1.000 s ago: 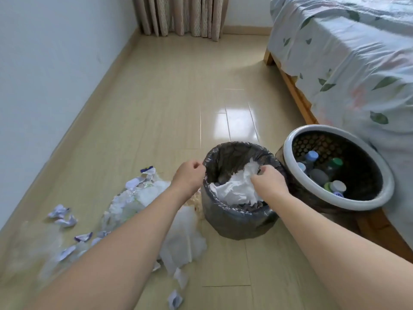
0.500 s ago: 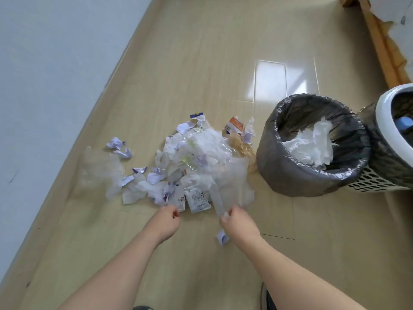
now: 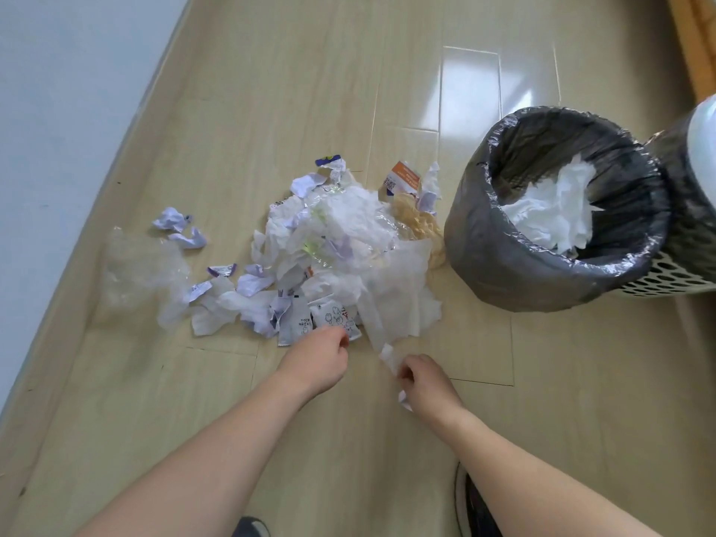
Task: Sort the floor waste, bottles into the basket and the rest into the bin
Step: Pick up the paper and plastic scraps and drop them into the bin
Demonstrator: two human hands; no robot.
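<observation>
A pile of floor waste [image 3: 348, 242] lies in the middle of the floor: crumpled paper, clear plastic film and small printed sachets. My left hand [image 3: 317, 358] is curled at the near edge of a white sachet [image 3: 333, 317]; its grip is hidden. To the right, my right hand [image 3: 426, 377] pinches the near end of a white strip [image 3: 387, 352] trailing from the pile. The black-lined bin [image 3: 503, 273] stands right of the pile with white tissue [image 3: 554, 211] inside. Behind it, the basket [image 3: 666, 281] is cut off by the frame edge, and no bottles show.
A pale wall [image 3: 58, 110] runs along the left with loose scraps [image 3: 178, 226] near it. A wooden bed frame [image 3: 697, 32] is at the top right. My shoe [image 3: 472, 505] is at the bottom edge. One small scrap [image 3: 405, 401] lies under my right wrist.
Both hands left the bin rim and dropped to the near side of the pile. My view tilted down and left. The right hand closed on the white strip.
</observation>
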